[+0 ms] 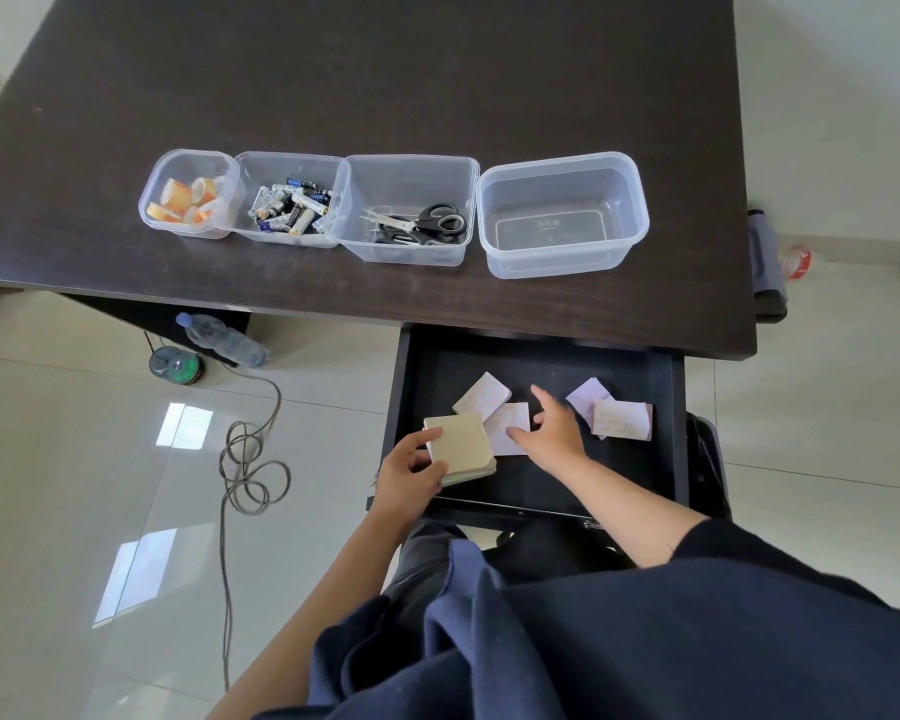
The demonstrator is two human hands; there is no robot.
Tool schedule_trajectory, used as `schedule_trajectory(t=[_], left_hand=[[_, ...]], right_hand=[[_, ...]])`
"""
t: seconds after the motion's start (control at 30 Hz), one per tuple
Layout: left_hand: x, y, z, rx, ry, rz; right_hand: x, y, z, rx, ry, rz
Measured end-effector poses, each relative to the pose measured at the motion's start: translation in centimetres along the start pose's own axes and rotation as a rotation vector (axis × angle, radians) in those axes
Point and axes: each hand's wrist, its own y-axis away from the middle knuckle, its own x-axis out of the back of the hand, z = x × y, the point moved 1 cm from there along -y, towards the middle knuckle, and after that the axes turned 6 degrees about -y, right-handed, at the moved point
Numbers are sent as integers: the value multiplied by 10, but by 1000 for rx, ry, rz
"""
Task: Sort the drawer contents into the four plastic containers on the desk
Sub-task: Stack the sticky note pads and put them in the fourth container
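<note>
We sit at the dark bench [437, 85] with the open drawer [541, 366] pulled out at 6 o'clock. Four clear tubs stand in a row on the bench. From 9 o'clock to 3 o'clock we see the tape tub [188, 193] with tape rolls, the battery tub [287, 200] with batteries, the scissors tub [406, 210] with scissors, and the empty tub [562, 215]. So three kinds look sorted, and one tub is waiting.

Only note pads are left in the drawer. Our left hand [409, 470] has its grip curled round the tan sticky pad [458, 446], at 9 o'clock in the drawer. Our right hand [552, 431] has its fingers spread out, holding nothing, and rests on a pale pad [505, 420]. Another pale pad [481, 397] lies at 12 o'clock from it. Two more pads [619, 415] lie at 3 o'clock. We think they all belong in the empty tub.
</note>
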Motion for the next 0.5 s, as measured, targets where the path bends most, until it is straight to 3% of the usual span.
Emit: schedule_trajectory(t=[0.1,0.2,0.37,0.5], left_hand=[[2,2,-6,-8,-33,10],[2,3,-6,-11,-34,9],[3,2,-8,-11,-64,11],[3,2,-10,-17,-68,12]], right_hand=[[-5,-9,5,10,272,-63],[-10,-6,8,5,429,-16],[-16,3,16,15,335,41],[-13,6,28,-11,333,-10]])
